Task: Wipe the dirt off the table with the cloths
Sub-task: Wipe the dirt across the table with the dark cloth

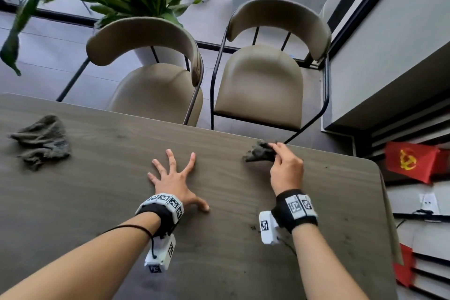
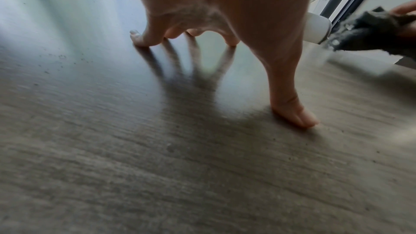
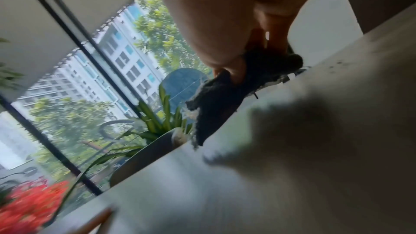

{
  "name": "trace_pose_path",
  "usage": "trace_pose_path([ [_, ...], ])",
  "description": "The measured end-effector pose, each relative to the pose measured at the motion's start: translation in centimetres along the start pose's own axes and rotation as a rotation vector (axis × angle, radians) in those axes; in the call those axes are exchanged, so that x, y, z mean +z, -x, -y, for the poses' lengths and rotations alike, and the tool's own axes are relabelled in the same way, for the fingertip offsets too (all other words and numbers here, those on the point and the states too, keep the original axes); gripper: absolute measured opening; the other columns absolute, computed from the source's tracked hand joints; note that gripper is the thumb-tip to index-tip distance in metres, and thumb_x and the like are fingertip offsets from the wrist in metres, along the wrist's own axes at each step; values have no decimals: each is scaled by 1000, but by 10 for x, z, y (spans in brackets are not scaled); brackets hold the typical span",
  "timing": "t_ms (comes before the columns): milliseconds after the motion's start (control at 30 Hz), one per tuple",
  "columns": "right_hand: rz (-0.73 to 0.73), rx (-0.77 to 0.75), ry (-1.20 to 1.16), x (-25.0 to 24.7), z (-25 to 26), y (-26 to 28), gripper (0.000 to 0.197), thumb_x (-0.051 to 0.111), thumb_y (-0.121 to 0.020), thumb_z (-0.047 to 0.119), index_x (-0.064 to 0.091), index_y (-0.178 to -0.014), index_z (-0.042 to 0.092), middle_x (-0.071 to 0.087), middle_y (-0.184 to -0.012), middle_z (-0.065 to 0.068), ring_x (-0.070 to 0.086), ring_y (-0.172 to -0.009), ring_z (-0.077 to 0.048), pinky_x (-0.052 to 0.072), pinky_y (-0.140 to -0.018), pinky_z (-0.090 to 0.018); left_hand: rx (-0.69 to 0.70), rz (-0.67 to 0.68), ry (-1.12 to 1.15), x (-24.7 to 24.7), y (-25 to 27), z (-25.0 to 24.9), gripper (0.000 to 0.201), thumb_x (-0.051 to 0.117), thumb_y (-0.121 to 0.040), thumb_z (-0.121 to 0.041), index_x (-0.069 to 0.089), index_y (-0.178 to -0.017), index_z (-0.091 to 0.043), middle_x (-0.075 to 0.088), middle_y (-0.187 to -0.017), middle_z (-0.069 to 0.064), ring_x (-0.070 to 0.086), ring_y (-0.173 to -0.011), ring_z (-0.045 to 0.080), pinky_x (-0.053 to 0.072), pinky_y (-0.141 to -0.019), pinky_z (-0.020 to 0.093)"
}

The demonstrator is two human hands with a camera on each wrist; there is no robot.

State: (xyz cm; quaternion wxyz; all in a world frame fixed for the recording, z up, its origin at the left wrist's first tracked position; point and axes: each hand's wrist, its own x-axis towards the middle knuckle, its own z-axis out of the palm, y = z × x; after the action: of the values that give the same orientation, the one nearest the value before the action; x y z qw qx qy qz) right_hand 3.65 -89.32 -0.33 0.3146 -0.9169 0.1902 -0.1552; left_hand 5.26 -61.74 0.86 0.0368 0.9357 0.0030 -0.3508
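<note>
Dark grey terry, bunched into a wad, is the cloth (image 1: 259, 152) pinched between the thumb and fingers of the right hand (image 1: 286, 169), lifted so that only its lower corner hangs near the wooden table (image 1: 97, 202). The left hand (image 1: 174, 179) grips nothing: its fingers are spread wide, the tips planted on the tabletop, bracing. A second cloth (image 1: 41, 140) lies crumpled well off to the left of that hand, untouched.

Dirt specks (image 1: 341, 221) are scattered around the right wrist and beyond it toward the table's rounded corner. The risk, as I judge it, lies there: a stroke away from the body with so small a wad could flick crumbs over the far edge onto the chairs (image 1: 258, 85) rather than gather them, and a loose pinch may let the cloth slip under pressure. Sweeping toward the left hand would merely spread grit over the middle.

Much is hard to read. The right wrist view is blurred, so how much of the cloth touches the surface cannot be told. Whether the left palm itself rests down is unclear. Finer dust against the dark grain may simply not show.
</note>
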Motion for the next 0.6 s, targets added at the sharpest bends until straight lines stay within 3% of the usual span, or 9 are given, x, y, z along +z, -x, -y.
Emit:
trace_pose_path([
  [133, 169, 74, 87, 14, 0, 89, 50, 57, -79, -15, 73, -112, 20, 60, -131, -14, 54, -125, -31, 36, -110, -46, 1, -5, -2, 0, 0, 0, 159, 77, -28, -87, -26, -146, -58, -42, -156, 15, -20, -144, 58, 9, -115, 73],
  [200, 182, 64, 138, 25, -2, 98, 54, 59, -77, -17, 73, -112, 21, 57, -134, -17, 52, -127, -36, 33, -110, -52, -3, -3, -2, 0, 0, 0, 159, 77, -29, -87, -26, -146, -58, -42, -155, 16, -20, -144, 58, 8, -115, 72],
  [467, 134, -8, 158, 60, 19, 3, 52, 51, -79, -15, 73, -112, 18, 60, -130, -17, 55, -123, -37, 38, -108, -48, -17, -8, -19, 2, -2, 0, 159, 76, -27, -88, -26, -145, -60, -41, -156, 14, -19, -145, 56, 9, -116, 71],
  [600, 182, 5, 85, 71, 24, -45, 43, 50, -87, -3, 73, -112, 22, 70, -110, -10, 61, -102, -39, 45, -98, -39, -15, -14, -31, 1, -2, 0, 159, 75, -25, -89, -26, -144, -60, -40, -157, 13, -17, -146, 56, 10, -117, 70],
])
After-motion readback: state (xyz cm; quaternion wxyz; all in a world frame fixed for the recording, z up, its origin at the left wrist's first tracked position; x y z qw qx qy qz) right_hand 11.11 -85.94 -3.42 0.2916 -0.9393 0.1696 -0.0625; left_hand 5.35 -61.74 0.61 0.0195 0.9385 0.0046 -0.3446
